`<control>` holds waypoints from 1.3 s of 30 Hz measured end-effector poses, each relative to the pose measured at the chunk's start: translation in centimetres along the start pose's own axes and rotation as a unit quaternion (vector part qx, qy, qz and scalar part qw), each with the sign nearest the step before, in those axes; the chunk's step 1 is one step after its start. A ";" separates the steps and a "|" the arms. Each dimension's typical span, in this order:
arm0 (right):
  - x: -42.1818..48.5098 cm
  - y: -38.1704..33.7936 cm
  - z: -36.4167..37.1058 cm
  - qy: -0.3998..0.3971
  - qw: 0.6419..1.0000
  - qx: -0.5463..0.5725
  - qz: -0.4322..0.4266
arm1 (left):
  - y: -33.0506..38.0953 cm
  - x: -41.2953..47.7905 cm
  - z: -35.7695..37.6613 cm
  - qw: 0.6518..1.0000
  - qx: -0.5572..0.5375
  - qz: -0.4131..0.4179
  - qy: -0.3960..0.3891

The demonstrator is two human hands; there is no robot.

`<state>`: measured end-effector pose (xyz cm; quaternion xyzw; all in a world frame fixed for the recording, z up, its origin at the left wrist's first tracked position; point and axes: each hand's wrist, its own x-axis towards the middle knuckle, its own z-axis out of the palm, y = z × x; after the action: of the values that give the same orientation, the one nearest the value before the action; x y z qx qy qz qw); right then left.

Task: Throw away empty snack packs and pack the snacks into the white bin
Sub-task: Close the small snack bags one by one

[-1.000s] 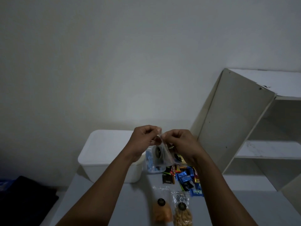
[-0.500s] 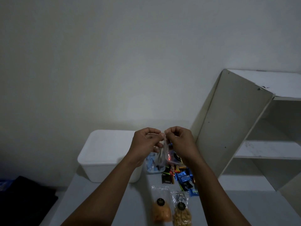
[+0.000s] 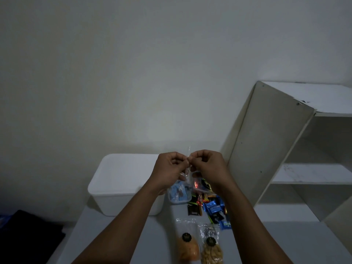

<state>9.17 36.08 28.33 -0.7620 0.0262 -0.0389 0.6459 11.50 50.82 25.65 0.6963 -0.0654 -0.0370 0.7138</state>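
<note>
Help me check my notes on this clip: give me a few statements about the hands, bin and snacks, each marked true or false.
1. The left hand and right hand both pinch the top of a clear bag. True.
2. The white bin stands to the right of the small wrapped snacks. False: it stands to their left.
3. An orange-filled pack and a nut-filled pack lie side by side on the table. True.
4. The shelf unit is on the person's left. False: it is on the right.
</note>
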 end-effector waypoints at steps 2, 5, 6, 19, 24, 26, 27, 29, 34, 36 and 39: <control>0.1 0.2 0.1 0.014 1.000 0.017 0.002 | -0.2 0.1 0.0 1.000 -0.010 -0.004 0.014; 0.0 0.6 0.6 0.026 0.999 0.037 0.013 | -0.5 0.0 0.1 0.999 -0.019 -0.008 0.026; 0.0 0.7 0.7 0.015 0.999 0.036 0.022 | -0.6 0.0 0.1 0.999 -0.024 -0.010 0.030; 0.3 1.8 1.4 -0.040 0.999 -0.001 0.023 | -1.3 0.3 -0.8 0.994 -0.082 -0.058 0.035; -0.1 2.2 2.0 -0.060 0.998 -0.030 -0.015 | -1.2 0.6 -1.0 0.992 -0.088 -0.072 0.053; 0.0 2.6 2.1 -0.013 1.000 -0.020 0.003 | -1.2 0.5 -0.9 0.992 -0.092 -0.070 0.042; 0.1 2.8 2.0 0.013 1.000 -0.004 0.020 | -1.2 0.3 -0.9 0.992 -0.098 -0.068 0.039; 0.3 3.0 1.6 0.034 0.998 0.024 0.042 | -1.3 0.0 -1.0 0.992 -0.098 -0.069 0.033; -0.2 2.9 1.2 -0.026 0.998 -0.048 -0.026 | -1.4 -0.3 -0.5 0.996 -0.004 -0.088 -0.019; -0.2 3.0 1.2 -0.026 0.998 -0.049 -0.026 | -1.3 -0.2 -0.2 0.997 0.019 -0.077 -0.021; -0.3 3.6 1.0 -0.017 1.000 -0.015 0.004 | -1.4 -0.2 0.0 0.996 0.019 -0.077 -0.029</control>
<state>8.98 36.50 24.65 -0.7718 0.0189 -0.0225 0.6351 11.34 50.80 24.24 0.7113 -0.0332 -0.1111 0.6933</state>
